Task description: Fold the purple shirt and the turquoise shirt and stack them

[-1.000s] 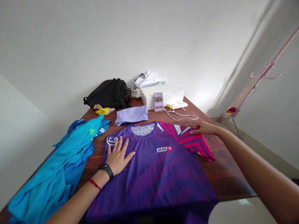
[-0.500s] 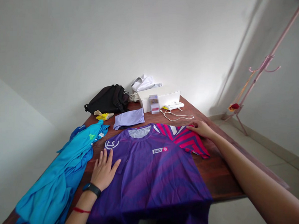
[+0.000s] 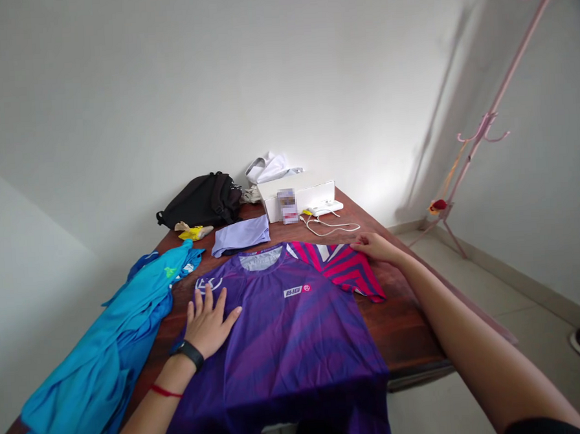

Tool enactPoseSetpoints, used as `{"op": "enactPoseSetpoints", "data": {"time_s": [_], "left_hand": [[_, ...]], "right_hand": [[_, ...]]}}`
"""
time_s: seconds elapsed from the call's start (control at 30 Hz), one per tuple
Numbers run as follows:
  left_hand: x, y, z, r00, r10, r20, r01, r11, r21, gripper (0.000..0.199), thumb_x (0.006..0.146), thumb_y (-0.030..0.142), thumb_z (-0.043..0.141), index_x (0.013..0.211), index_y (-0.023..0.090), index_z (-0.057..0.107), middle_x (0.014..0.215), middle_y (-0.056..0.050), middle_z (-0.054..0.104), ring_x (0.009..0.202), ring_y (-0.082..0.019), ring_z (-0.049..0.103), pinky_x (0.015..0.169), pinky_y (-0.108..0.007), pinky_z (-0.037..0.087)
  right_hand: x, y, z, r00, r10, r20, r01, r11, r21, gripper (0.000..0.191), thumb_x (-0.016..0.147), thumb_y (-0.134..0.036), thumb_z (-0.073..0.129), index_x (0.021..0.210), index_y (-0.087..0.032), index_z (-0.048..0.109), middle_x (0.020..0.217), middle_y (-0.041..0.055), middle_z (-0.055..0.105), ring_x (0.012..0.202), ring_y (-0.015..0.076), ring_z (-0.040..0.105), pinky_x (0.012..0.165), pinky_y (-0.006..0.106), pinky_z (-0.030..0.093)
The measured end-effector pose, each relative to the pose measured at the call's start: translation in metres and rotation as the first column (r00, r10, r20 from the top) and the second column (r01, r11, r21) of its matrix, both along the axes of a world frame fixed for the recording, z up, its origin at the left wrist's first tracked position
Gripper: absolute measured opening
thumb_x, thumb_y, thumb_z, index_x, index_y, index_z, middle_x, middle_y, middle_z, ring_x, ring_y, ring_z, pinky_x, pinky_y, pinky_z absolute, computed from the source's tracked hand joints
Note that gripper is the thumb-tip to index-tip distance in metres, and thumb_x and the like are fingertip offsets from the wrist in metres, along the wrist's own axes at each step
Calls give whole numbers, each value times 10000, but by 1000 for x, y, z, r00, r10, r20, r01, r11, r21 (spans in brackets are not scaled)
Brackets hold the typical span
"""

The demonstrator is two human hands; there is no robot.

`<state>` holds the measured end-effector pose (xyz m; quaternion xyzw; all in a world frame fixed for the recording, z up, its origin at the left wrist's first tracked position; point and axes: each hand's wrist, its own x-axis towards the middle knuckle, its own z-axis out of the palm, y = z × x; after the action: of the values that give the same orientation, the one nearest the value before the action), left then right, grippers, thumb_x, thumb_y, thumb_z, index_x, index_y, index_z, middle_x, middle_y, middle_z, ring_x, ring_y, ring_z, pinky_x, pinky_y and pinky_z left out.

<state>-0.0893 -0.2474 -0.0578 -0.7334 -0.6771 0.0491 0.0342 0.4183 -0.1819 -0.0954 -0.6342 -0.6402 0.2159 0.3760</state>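
A purple T-shirt (image 3: 287,340) with a pink striped sleeve lies front side up on the table, its lower end hanging over the near edge. My left hand (image 3: 210,321) rests flat on its left part, fingers spread and partly over the white round logo. That wrist carries a dark band and a red string. At the upper edge of the striped sleeve (image 3: 354,275), the bent fingers and thumb of my right hand (image 3: 372,246) pinch the cloth. The other sleeve is partly hidden behind my left hand.
Bright blue clothing (image 3: 97,347) lies heaped along the left of the wooden table (image 3: 407,334). Farther back are a folded lavender cloth (image 3: 241,234), a black backpack (image 3: 196,201), a white box (image 3: 313,192) and a white cable (image 3: 332,228). A pink coat stand (image 3: 484,126) rises at right.
My left hand has slid rightward over the shirt, its fingers now partly covering the logo. The right hand stays at the sleeve. The view has turned slightly right.
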Motion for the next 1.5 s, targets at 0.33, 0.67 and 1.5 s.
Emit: {"op": "enactPoseSetpoints", "data": {"time_s": [0.33, 0.67, 1.5], "left_hand": [[160, 11, 36, 609, -622, 492, 759, 637, -135, 618, 954, 588, 486, 1477, 259, 467, 1604, -115, 298, 1499, -340, 170, 1192, -515, 243], [190, 34, -22, 470, -765, 441, 841, 540, 39, 579, 985, 579, 424, 1513, 342, 386, 1629, -54, 243, 1501, -332, 180, 1184, -606, 159], [183, 27, -23, 389, -778, 493, 872, 484, 76, 710, 902, 744, 419, 1508, 375, 386, 1634, -65, 217, 1492, -384, 172, 1161, -659, 78]], "right_hand": [[-12, -14, 22, 943, 167, -288, -175, 985, -2, 515, 723, -694, 694, 651, -199, 573, 662, 13, 611, 672, 177, 550, 608, 288, 440], [-13, -21, 32, 923, 295, -247, -327, 939, -103, 428, 810, -616, 664, 866, -194, 704, 883, 47, 718, 861, 232, 641, 778, 343, 510], [-1, -32, 39, 940, 177, -291, -230, 960, -159, 567, 732, -540, 796, 1162, -194, 668, 874, 72, 769, 876, 300, 719, 824, 434, 575]]}}
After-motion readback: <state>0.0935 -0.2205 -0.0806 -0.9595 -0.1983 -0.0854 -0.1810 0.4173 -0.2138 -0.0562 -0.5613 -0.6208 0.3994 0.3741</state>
